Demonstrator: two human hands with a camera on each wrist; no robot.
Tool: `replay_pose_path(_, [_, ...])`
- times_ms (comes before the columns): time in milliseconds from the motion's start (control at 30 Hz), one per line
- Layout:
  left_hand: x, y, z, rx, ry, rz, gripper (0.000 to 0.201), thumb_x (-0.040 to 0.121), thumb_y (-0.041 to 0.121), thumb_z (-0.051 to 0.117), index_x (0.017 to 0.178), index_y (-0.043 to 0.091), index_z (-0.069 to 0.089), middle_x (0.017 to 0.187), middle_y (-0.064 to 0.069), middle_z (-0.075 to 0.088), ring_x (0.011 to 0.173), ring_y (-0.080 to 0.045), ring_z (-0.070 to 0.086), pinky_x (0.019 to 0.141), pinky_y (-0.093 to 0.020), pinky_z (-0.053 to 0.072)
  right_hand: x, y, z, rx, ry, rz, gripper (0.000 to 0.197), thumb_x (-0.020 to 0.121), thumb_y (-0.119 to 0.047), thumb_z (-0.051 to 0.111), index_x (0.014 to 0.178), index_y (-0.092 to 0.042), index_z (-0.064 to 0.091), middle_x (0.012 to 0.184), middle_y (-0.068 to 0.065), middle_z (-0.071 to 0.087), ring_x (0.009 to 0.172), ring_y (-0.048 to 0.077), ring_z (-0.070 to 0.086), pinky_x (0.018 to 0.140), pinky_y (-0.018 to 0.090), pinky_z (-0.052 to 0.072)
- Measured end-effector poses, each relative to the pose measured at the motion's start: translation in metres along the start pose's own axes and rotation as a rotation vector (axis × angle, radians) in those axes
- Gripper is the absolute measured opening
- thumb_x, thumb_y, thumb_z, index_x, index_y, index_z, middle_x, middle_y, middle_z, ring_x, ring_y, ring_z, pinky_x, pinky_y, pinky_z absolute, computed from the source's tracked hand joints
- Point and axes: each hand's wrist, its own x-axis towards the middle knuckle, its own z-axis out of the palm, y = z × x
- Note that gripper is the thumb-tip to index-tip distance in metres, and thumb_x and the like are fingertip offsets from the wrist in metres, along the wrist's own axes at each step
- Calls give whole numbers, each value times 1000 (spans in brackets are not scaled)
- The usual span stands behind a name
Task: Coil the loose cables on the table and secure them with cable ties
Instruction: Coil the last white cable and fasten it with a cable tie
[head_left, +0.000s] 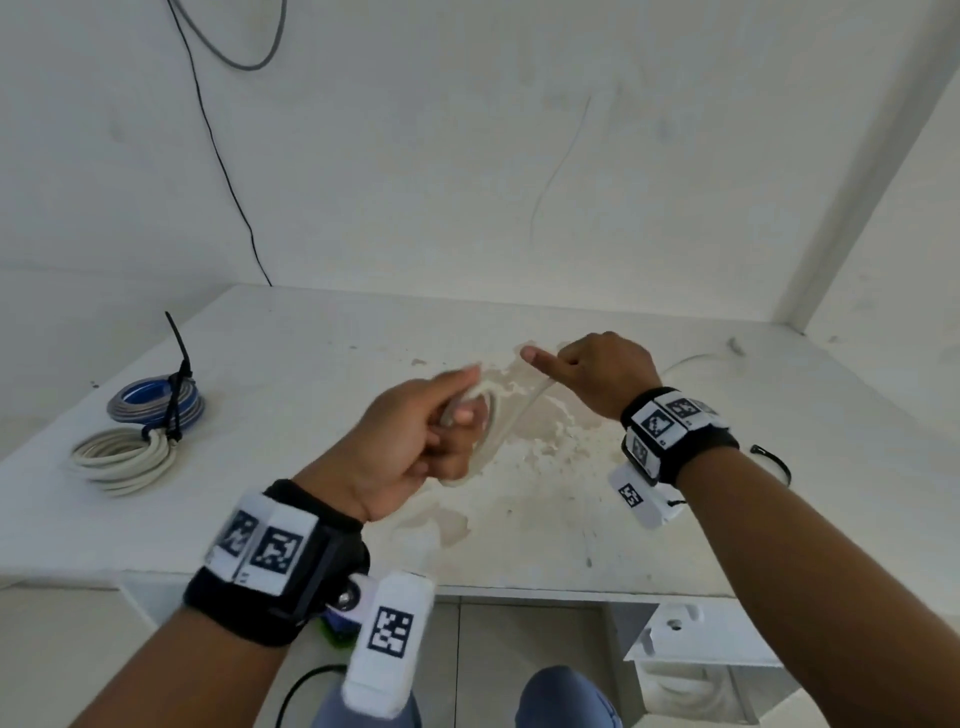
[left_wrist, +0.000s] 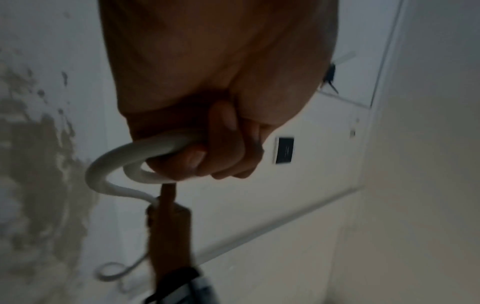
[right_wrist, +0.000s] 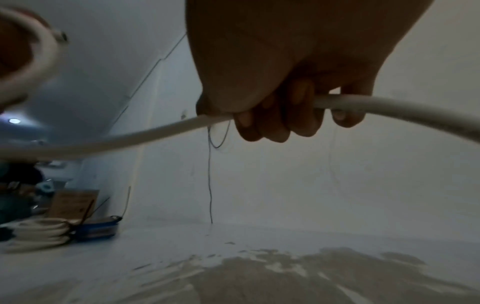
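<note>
A loose white cable (head_left: 496, 431) runs between my two hands above the middle of the table. My left hand (head_left: 415, 441) grips a small loop of it (left_wrist: 124, 162), fingers curled round the strands. My right hand (head_left: 597, 374) holds the same cable (right_wrist: 389, 107) further along, fingers wrapped round it and forefinger stretched out. The rest of the cable trails behind the right wrist on the table (head_left: 691, 361). A black cable tie (head_left: 774, 460) lies by my right forearm.
At the table's left lie a tied white coil (head_left: 124, 460) and a blue-grey coil (head_left: 156, 402), each bound with a black tie. The white tabletop (head_left: 571, 499) is stained in the middle. A wall stands behind, with thin wires (head_left: 223, 171) hanging down it.
</note>
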Motion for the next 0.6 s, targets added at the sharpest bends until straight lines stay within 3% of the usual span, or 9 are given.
replay_pose_path(67, [5,-14,7,145,54,-75,48,103,34,39,59,17,45,51,6,24,42,-9,19,42,-18,22,3,-12,-1,-14,19,6,77,85,-86,32,52,-17,35,51,1,39,49,21,44,53,30,36])
replay_pose_path(167, [13,-33,14,312,184,-129,50,106,39,33,63,16,45,52,5,31,46,-12,26,49,-21,27,6,-32,0,41,49,3,73,88,-82,33,56,-16,35,52,0,37,49,20,39,53,31,33])
replay_pose_path(333, [19,-42,6,250,453,-87,49,106,42,34,67,15,47,52,7,38,45,-10,34,46,-19,31,2,-55,4,147,51,-122,53,103,-59,35,73,-19,54,64,-4,55,63,19,53,60,33,36])
replay_pose_path(500, [26,-40,-1,205,616,-17,44,107,40,32,78,12,51,62,2,44,46,-9,40,41,-15,35,-10,-76,9,331,79,-300,27,106,-35,42,88,-19,54,63,-7,52,55,14,47,55,29,30])
replay_pose_path(600, [28,-37,-3,141,675,8,45,107,41,30,77,13,50,64,-1,46,52,-14,40,40,-14,36,-16,-80,14,456,89,-385,21,107,-26,42,93,-16,55,63,-7,53,53,12,45,53,26,31])
